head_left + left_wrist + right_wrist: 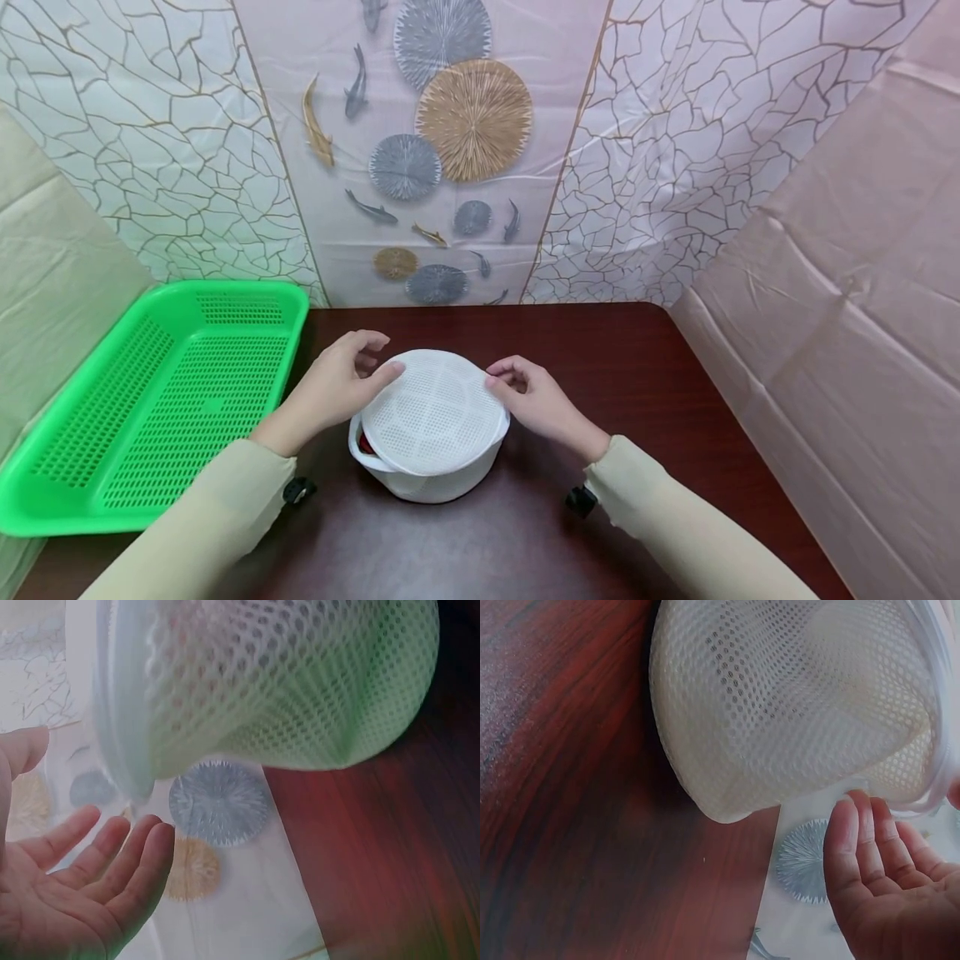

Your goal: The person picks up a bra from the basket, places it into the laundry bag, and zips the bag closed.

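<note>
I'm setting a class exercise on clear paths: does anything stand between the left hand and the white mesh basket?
Nothing visible does. The left hand is right beside the white mesh basket, at its top edge, with no object between them. The green tray stands farther left, out of the way.

On the table point(645, 417) in front of me sits the mesh basket point(442, 488), my clock's centre, with twelve pointing away from me. The mesh cover point(435, 410) lies over its mouth, leaving a gap at eight o'clock where a mostly hidden item point(365, 443) shows inside. My left hand point(336, 385) is at ten, my right hand point(542, 406) between two and three. The tray point(212, 367) stands at nine, past my left hand; behind the table, at twelve, is the wall hanging point(474, 121).
</note>
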Demonstrator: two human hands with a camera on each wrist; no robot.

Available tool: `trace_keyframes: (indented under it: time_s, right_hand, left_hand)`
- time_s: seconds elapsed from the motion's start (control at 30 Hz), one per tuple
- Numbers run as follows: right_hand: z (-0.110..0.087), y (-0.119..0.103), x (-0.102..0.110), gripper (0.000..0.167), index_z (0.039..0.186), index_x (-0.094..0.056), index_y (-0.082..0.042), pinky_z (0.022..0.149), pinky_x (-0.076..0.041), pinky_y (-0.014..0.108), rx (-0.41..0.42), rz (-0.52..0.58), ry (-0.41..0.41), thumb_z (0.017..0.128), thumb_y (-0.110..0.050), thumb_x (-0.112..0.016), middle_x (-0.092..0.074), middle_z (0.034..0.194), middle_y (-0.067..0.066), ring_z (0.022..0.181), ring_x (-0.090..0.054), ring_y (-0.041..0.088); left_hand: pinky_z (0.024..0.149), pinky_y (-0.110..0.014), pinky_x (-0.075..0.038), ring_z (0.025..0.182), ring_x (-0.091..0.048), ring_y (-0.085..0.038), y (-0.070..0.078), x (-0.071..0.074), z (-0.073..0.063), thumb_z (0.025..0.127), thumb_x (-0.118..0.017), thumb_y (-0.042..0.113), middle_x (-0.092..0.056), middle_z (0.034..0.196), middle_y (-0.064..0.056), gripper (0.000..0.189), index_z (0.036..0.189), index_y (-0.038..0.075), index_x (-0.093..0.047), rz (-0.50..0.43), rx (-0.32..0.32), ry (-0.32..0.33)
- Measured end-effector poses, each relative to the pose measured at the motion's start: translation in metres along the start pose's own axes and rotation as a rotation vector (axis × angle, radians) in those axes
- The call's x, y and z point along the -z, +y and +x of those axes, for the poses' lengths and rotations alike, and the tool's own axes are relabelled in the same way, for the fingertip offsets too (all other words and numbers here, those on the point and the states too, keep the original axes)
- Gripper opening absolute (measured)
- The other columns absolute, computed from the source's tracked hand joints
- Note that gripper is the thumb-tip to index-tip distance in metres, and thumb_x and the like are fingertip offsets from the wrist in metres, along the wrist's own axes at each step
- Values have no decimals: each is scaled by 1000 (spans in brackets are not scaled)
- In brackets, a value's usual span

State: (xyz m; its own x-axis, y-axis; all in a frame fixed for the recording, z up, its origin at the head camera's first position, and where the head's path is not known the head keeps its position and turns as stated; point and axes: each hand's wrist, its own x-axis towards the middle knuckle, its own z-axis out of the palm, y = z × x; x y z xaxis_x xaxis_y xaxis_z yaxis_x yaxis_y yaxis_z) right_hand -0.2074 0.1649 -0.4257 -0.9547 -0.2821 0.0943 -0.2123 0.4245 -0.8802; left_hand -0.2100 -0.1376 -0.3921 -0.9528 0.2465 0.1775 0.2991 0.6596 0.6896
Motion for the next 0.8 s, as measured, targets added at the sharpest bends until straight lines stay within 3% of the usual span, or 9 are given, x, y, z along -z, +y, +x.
trace_keyframes:
  time_s: [0.33,0.47,0.67,0.8]
  right_hand:
    - [-1,5,-7,24,113,-61,-7,65,-51,29,-5,51,-15,94,-21,-65,-66,96,8,78,-64,20]
    - [-2,4,-9,26,115,-60,-5,65,-51,28,12,73,-21,94,-20,-65,-66,98,10,79,-65,20]
    - [-3,8,-10,22,113,-61,-8,67,-51,28,33,76,-20,94,-18,-65,-66,97,6,81,-65,19]
    - [-3,7,-10,22,113,-61,-6,68,-51,28,44,79,-26,94,-17,-64,-66,98,8,81,-65,19]
  left_hand:
    - [91,-43,-47,109,-56,-25,5,-15,11,85,-69,49,-58,124,-9,60,127,9,-56,22,42,-57]
    - [95,-45,-45,112,-54,-25,2,-20,9,85,-70,45,-58,123,-8,59,128,8,-56,32,53,-86]
    - [94,-47,-45,112,-55,-27,2,-22,3,86,-70,44,-58,127,-12,63,135,9,-49,26,97,-111]
    - [92,-48,-45,111,-57,-28,0,-23,0,87,-69,43,-58,127,-15,63,136,9,-47,30,91,-114]
